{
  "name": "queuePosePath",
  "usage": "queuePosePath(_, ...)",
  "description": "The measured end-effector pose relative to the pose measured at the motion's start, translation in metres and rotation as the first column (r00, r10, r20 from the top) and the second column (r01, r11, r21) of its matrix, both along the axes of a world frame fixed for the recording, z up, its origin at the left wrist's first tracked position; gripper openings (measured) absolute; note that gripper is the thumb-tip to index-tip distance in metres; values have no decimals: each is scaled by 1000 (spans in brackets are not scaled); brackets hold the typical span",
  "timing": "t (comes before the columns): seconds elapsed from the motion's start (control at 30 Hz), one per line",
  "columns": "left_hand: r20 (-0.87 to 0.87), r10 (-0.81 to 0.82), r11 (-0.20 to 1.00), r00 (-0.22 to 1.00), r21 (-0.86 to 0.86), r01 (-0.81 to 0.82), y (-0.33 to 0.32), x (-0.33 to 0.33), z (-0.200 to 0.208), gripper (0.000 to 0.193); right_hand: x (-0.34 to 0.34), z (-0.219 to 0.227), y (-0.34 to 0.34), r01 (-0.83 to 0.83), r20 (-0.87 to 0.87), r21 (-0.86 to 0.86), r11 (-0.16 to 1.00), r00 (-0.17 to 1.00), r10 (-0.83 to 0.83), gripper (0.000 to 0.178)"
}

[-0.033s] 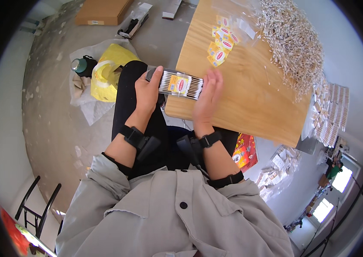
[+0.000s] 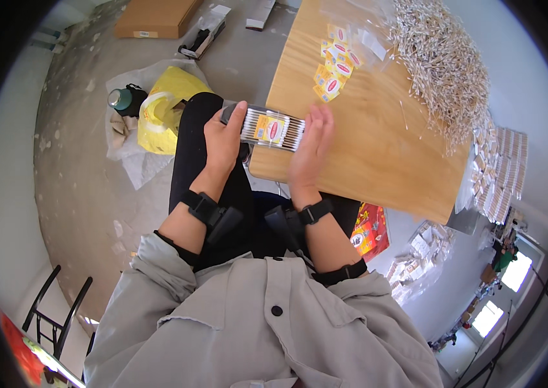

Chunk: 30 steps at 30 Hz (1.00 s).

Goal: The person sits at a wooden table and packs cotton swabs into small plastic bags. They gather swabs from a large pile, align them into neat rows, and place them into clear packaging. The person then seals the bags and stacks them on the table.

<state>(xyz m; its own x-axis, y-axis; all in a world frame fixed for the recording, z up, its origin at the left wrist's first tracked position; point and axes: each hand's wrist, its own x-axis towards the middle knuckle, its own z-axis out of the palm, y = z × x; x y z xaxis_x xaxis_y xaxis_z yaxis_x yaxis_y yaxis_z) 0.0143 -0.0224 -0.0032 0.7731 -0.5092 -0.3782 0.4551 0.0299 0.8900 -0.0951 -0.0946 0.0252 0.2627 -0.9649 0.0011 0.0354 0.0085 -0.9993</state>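
My left hand is closed round the left end of a clear plastic pack of cotton swabs, thumb on top. White-tipped swabs lie in a row inside, with a yellow card with a red oval over them. Against the pack's right end rests my right hand, its fingers stretched out side by side and slightly blurred. They cover that end, so its edge is hidden. The pack is above the near left corner of the wooden table and my lap.
Several loose yellow cards lie on the table beside a clear plastic sheet. A big heap of swabs covers the far right. Filled packs are stacked past the right edge. Left on the floor are a yellow bag and a bottle.
My right hand has shifted slightly left, closer in against the end of the swab pack. My left hand and the pack stay nearly in place.
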Motion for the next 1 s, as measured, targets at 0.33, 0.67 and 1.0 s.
queuePosePath(0.33, 65, -1, 1000, 998, 22, -1, 1, -2, -6, 29, 19, 10, 10, -163, -111, -65, 985, 982, 155, 46)
queuePosePath(0.67, 105, -24, 995, 994, 99, 14, -2, 1, -10, 26, 24, 9, 13, -198, -231, -108, 974, 958, 170, 45)
queuePosePath(1.0, 541, 51, 968, 839, 182, -176, 19, 18, 5, 25, -98, -26, -111, 73, -664, -663, 745, 402, -630, 60)
